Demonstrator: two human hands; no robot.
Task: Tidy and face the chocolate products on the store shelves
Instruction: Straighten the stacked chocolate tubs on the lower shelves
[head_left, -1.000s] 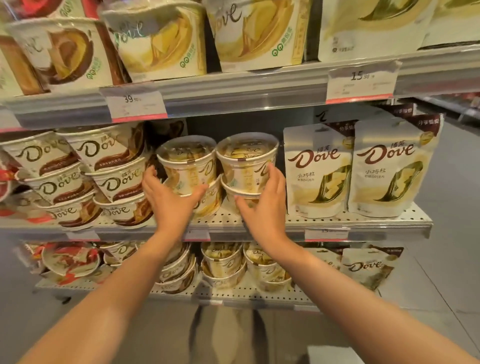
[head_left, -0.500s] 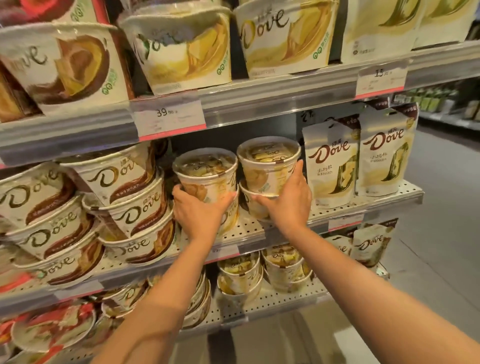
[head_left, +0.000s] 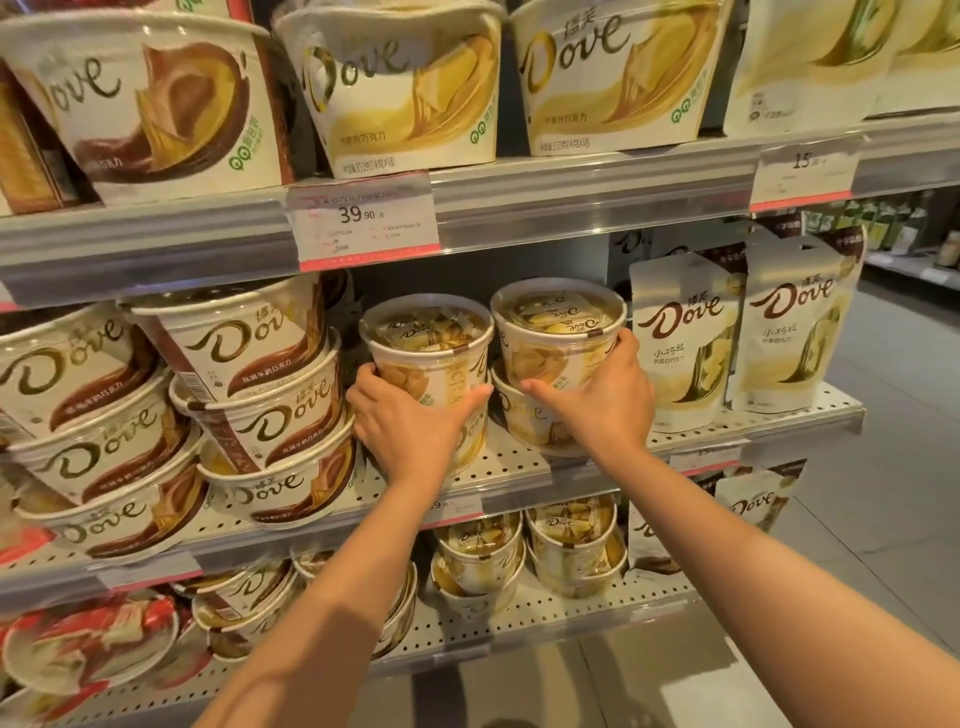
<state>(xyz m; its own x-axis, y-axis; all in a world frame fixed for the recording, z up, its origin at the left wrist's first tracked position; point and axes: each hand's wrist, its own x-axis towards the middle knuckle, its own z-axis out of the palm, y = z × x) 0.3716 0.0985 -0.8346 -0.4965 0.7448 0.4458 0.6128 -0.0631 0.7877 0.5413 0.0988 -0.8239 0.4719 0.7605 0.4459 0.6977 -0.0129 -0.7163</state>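
Middle shelf, centre. I am reaching both arms forward to two stacks of clear-lidded Dove chocolate cups standing side by side on the perforated shelf. My left hand is grasping the left stack, fingers curling round its far left side and thumb pressing across the front at the join between the upper and lower cup. My right hand is grasping the right stack, fingers wrapping the right side of the upper cup and thumb lying across the front where it is sitting in the lower cup. The two upper cups are standing just beside each other, lids tilting slightly toward me. To the left, brown-and-white Dove tubs are leaning in tilted piles, the nearest one close to my left hand. To the right, two white Dove pouches are standing upright, the nearer one just beside my right hand. A price tag reading 39.90 is hanging on the shelf edge above. More cups are sitting on the shelf below.
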